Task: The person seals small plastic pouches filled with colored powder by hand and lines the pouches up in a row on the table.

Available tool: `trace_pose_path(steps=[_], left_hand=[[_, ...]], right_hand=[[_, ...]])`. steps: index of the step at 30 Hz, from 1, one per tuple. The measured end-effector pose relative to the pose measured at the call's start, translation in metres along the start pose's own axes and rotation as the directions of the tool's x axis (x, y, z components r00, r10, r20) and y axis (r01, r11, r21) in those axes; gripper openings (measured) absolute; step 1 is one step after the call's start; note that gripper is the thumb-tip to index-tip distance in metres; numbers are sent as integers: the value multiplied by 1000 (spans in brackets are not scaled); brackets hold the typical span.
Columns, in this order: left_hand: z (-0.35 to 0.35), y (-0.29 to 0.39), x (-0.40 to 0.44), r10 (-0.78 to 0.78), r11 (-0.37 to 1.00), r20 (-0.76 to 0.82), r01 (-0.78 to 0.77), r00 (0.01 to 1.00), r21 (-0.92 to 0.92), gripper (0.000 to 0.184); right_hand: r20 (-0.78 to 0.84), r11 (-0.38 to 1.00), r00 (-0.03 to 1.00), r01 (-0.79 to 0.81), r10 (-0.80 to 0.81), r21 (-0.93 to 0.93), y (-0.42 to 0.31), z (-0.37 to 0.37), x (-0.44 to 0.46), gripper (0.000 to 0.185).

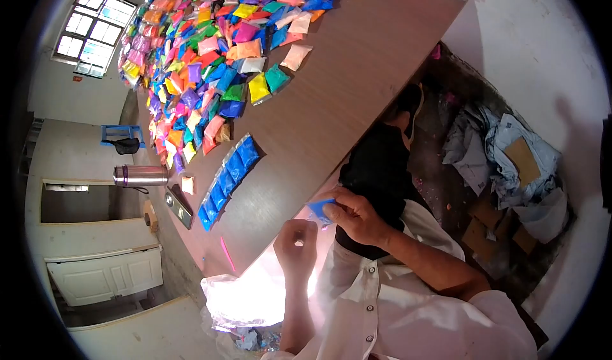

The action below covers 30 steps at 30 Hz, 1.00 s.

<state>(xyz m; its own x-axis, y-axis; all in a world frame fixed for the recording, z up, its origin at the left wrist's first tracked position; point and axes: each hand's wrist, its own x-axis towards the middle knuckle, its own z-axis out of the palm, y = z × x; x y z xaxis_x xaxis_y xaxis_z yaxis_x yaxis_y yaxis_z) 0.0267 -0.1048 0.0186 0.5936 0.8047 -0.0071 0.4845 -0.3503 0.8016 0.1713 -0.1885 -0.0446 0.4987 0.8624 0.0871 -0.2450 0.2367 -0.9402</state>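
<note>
Over my lap, close to the table edge, my right hand (359,218) pinches a small blue packet (322,211) between thumb and fingers. Just left of it is my left hand (297,245), its fingers curled into a loose ring. Whether those fingers hold anything is hidden. On the table (299,146) in front of my hands lies a joined strip of several blue packets (227,180). A pink pen-like stick (227,254) rests near the table's edge, left of my left hand.
A large heap of colourful packets (210,60) covers the table's far part. A steel flask (143,175) and a dark phone-like device (179,207) stand or lie at the left edge. Crumpled bags (510,146) and cardboard pieces (488,229) lie on the floor at right.
</note>
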Motion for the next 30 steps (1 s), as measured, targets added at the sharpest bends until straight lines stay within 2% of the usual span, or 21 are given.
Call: trace_pose_path(steps=[2, 3, 4, 7, 9, 11, 14, 17, 19, 20, 22, 26, 28, 30], left_hand=[[1, -13, 1, -147, 964, 16, 147, 989, -221, 17], [1, -8, 2, -180, 949, 10, 176, 984, -261, 20], [1, -11, 2, -182, 949, 10, 178, 983, -259, 20], [3, -15, 2, -156, 950, 166, 194, 974, -245, 23], [3, -21, 0, -159, 958, 145, 188, 977, -216, 23], [3, -22, 0, -159, 965, 125, 181, 979, -189, 23], [0, -18, -1, -180, 973, 93, 191, 979, -133, 23], [2, -17, -2, -214, 960, 129, 233, 968, -155, 22], [5, -17, -2, -202, 924, 137, 235, 970, -302, 23], [5, -15, 0, -202, 924, 137, 235, 970, -303, 23], [3, -11, 3, -176, 894, 239, 257, 955, -368, 20], [5, -10, 3, -170, 889, 251, 258, 953, -378, 26], [7, -4, 3, -202, 905, 184, 256, 962, -340, 29], [8, -15, 3, -179, 921, 184, 231, 966, -314, 29]], right_hand=[[24, 987, 995, -104, 102, 121, -1, -1, 1, 30], [24, 987, 994, -105, 102, 122, -4, -1, 1, 30], [39, 977, 989, -146, 141, 156, -8, 0, 2, 29], [59, 962, 981, -191, 183, 194, -13, 0, 4, 29], [58, 960, 981, -195, 187, 201, -11, 2, 4, 29], [19, 992, 995, -102, 101, 74, -4, 2, 4, 28], [47, 990, 990, -135, 133, 50, -18, 1, 6, 26], [31, 986, 987, -160, 159, 53, -6, 0, 5, 25], [13, 981, 984, -177, 176, 77, -10, 0, 5, 25], [-2, 976, 981, -192, 193, 102, -11, 1, 5, 25], [12, 978, 982, -187, 187, 90, -8, 1, 4, 24], [31, 986, 986, -164, 163, 31, -9, 0, 4, 25], [42, 987, 986, -159, 158, 18, -13, -1, 4, 25], [55, 988, 987, -154, 154, 6, -17, -2, 4, 25]])
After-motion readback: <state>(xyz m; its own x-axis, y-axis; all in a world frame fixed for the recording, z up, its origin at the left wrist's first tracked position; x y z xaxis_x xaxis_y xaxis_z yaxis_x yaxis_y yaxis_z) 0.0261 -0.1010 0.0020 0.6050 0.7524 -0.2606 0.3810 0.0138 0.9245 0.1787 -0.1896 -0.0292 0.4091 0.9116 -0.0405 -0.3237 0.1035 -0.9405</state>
